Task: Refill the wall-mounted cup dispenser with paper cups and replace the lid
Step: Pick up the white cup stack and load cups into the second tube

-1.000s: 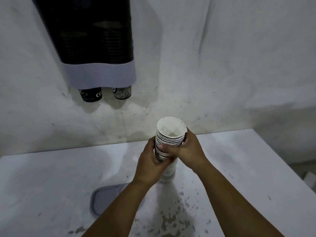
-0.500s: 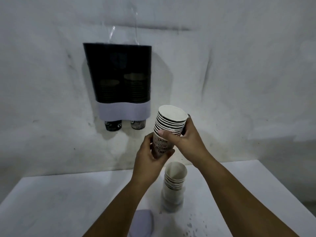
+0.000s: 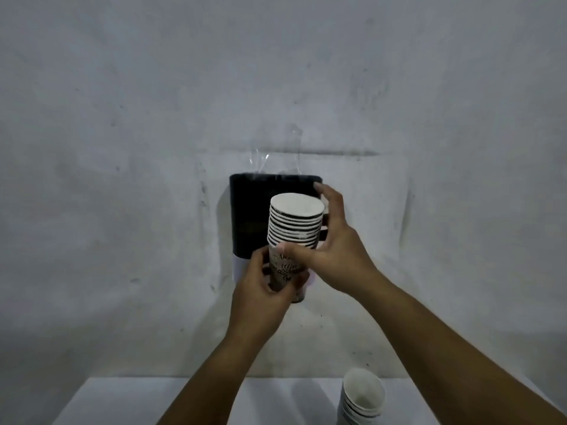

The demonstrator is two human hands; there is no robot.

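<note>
A stack of several nested paper cups (image 3: 294, 228), white with dark printed rims, is held upright in front of the wall-mounted cup dispenser (image 3: 250, 216), a dark smoked box with a pale lower band. My left hand (image 3: 264, 299) grips the bottom cup from below. My right hand (image 3: 331, 250) holds the stack at mid-height, its thumb in front and its fingers reaching behind towards the dispenser's right edge. The dispenser's top shows no lid. Its lower outlets are hidden behind my hands. The lid is out of view.
A second, shorter stack of paper cups (image 3: 362, 400) stands on the white table (image 3: 129, 400) at the lower right. The rough white wall (image 3: 122, 148) fills the background. Clear plastic film (image 3: 276, 154) hangs above the dispenser.
Both hands have raised the cup stack from just above the table stack up to the dispenser's front. The view tilted upward, so the grey lid on the table left the frame.
</note>
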